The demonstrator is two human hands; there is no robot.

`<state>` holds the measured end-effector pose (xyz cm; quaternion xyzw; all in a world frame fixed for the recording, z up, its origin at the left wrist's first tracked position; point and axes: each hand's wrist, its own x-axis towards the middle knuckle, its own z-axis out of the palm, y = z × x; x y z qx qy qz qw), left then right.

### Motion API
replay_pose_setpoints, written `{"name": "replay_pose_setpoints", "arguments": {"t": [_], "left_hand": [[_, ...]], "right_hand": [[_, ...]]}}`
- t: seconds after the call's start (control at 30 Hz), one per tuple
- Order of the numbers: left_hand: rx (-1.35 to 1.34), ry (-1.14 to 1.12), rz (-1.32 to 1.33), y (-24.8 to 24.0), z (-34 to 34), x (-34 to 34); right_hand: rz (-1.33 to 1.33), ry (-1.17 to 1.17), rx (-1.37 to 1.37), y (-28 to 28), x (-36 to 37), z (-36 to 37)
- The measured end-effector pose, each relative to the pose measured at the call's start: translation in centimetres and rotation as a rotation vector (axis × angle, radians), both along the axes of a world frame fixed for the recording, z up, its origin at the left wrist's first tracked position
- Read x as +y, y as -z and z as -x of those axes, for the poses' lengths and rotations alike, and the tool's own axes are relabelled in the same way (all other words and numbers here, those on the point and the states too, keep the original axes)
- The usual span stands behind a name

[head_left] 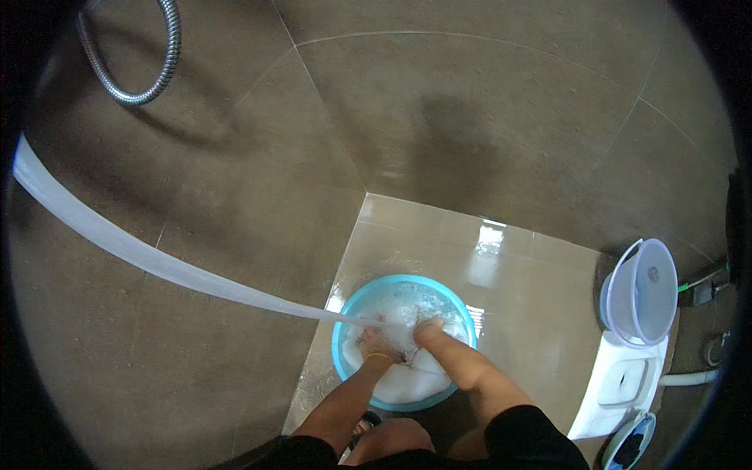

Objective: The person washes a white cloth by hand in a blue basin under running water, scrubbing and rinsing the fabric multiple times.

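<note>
A round basin [342, 368] with a light blue rim stands on the wet floor in front of me. It holds foamy water and a white cloth [411, 382] bunched toward its near side. Both my hands are down inside it. My left hand [377, 343], with a thin band at the wrist, is at the left among the suds, its fingers blurred by splashing. My right hand [427, 330] is bent down at the right with the fingers curled in; what they hold is hidden. A thick white stream of water [196, 276] arcs in from the left and lands between my hands.
A coiled metal hose [168, 59] hangs at the upper left. Brown tiled walls [470, 110] surround the glossy floor [540, 290]. At the right are a pale bucket [644, 291], a white plastic stool [623, 376] and a small blue-rimmed container [630, 442]. A white pipe [689, 378] runs near the stool.
</note>
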<state>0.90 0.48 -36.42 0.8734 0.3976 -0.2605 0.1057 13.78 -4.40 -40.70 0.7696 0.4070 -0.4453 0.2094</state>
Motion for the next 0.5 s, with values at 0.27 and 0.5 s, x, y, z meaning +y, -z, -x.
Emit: {"name": "replay_pose_setpoints", "arguments": {"t": [0.27,0.5], "left_hand": [[0.357,0.128,0.195,2.5,-4.5,2.7],[-0.313,-0.566,0.518,5.7,3.1,17.1]], "right_hand": [[-0.18,-0.004,-0.085,-2.8,0.8,0.5],[-0.675,1.317,0.897,-6.7,3.0,-2.8]]}}
